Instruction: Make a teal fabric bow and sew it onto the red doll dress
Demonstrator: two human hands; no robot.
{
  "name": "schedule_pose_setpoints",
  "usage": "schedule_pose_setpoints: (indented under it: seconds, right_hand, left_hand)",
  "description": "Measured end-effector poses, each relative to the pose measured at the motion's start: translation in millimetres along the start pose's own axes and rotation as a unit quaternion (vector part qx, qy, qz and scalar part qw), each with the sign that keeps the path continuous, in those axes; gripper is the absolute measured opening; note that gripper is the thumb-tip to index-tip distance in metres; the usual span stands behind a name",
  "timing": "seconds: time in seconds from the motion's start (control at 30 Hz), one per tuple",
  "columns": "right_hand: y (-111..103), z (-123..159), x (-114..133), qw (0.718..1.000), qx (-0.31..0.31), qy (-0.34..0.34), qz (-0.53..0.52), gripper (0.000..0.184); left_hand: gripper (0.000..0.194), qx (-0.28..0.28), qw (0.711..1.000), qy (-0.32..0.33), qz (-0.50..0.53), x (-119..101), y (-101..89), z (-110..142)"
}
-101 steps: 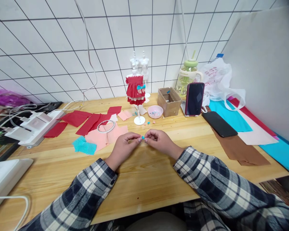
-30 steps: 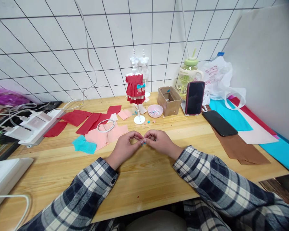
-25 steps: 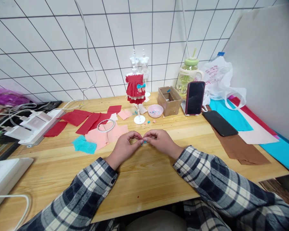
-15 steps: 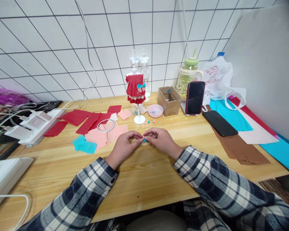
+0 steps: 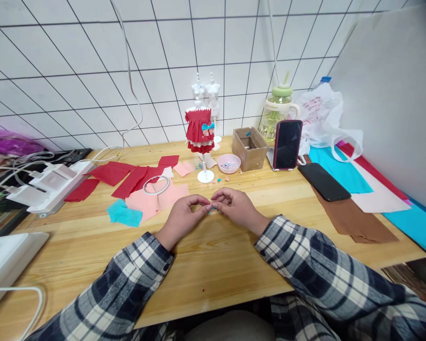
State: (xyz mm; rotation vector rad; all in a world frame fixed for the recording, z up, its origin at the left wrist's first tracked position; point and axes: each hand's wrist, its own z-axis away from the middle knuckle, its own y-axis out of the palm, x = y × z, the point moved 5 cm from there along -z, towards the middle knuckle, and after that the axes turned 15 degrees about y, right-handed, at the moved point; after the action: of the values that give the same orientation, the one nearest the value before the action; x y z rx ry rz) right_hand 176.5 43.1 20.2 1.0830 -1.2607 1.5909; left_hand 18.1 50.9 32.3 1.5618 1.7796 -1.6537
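Above the middle of the table, my left hand point(image 5: 185, 215) and my right hand point(image 5: 238, 208) meet fingertip to fingertip. Both are closed in a pinch on a tiny blue piece of crepe paper point(image 5: 213, 208), mostly hidden by the fingers; a bit of pink shows with it. Just beyond them stands a white mini dress form point(image 5: 206, 177) wearing a red pleated paper dress point(image 5: 199, 130) with a blue and pink bow point(image 5: 208, 128). Beside its base sits a pink bowl point(image 5: 229, 169) of small shiny beads or gems. Blue and pink scraps point(image 5: 219, 180) lie near it.
Left lie red paper pieces point(image 5: 115, 174), pink sheets point(image 5: 170, 195), a tape ring point(image 5: 145, 189), a blue piece point(image 5: 125, 214) and a power strip point(image 5: 62, 189). Right are a cardboard box point(image 5: 257, 158), a propped phone point(image 5: 287, 144), a flat phone point(image 5: 324, 182), a jug point(image 5: 275, 116) and coloured sheets.
The blue piece showed openly between my fingertips at first; now the fingers have come closer together and cover most of it. My right hand's fingers have risen slightly. Other things stay put.
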Motion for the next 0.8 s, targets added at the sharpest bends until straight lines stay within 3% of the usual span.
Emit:
schedule_pose_setpoints:
  seconds: [0.27,0.8]
  right_hand:
    - [0.9,0.7,1.2,0.998,0.005,0.017,0.062,0.011]
    - [3.6,1.2,-1.7,0.998,0.016,0.044,0.052,0.017]
  left_hand:
    - [0.026,-0.029,0.999,0.0,0.041,2.1,-1.6,0.0]
    - [0.026,-0.029,0.998,-0.014,0.062,3.7,-1.3,0.7]
